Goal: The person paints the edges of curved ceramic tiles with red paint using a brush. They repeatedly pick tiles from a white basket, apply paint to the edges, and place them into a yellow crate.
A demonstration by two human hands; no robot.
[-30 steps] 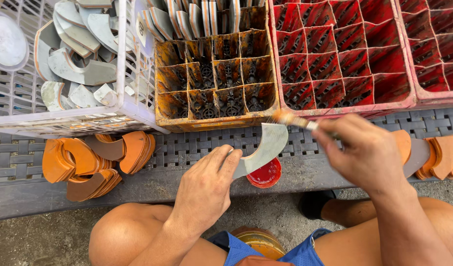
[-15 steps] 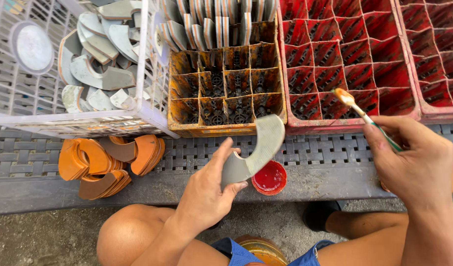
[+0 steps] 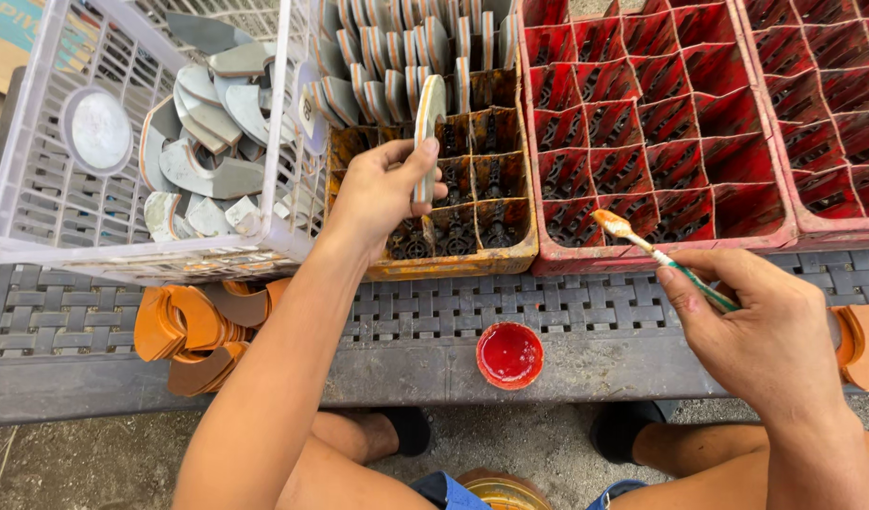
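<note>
I have my left hand (image 3: 378, 189) reached out over the orange divided crate (image 3: 425, 189), fingers pinched around a curved grey piece (image 3: 427, 132) held on edge, upright, just above one of the middle compartments. The back rows of that crate are already packed with similar grey pieces (image 3: 396, 57) standing on edge; the front compartments near my hand look unfilled, and the standing row sits right behind the piece I hold.

My right hand (image 3: 765, 340) hangs nearer to me, over the dark woven bench (image 3: 434, 316), fingers closed around a thin green-handled paintbrush (image 3: 661, 260). Its orange-stained bristle tip points up and left, toward the front edge of the red divided crate (image 3: 661, 142), whose cells I see unfilled. A second red crate (image 3: 831, 94) sits just beside it on the right.

Between my two hands, on the bench's front edge, stands a small round lid of red paint (image 3: 510, 355). To the left, a white wire-sided basket (image 3: 38, 189) holds a loose heap of grey curved pieces (image 3: 208, 151), touching the orange crate's side. Below the basket, a stack of orange-coated curved pieces (image 3: 194, 326) lies on the bench, and more orange pieces (image 3: 864, 345) show at the far right, partly hidden behind my right wrist.
</note>
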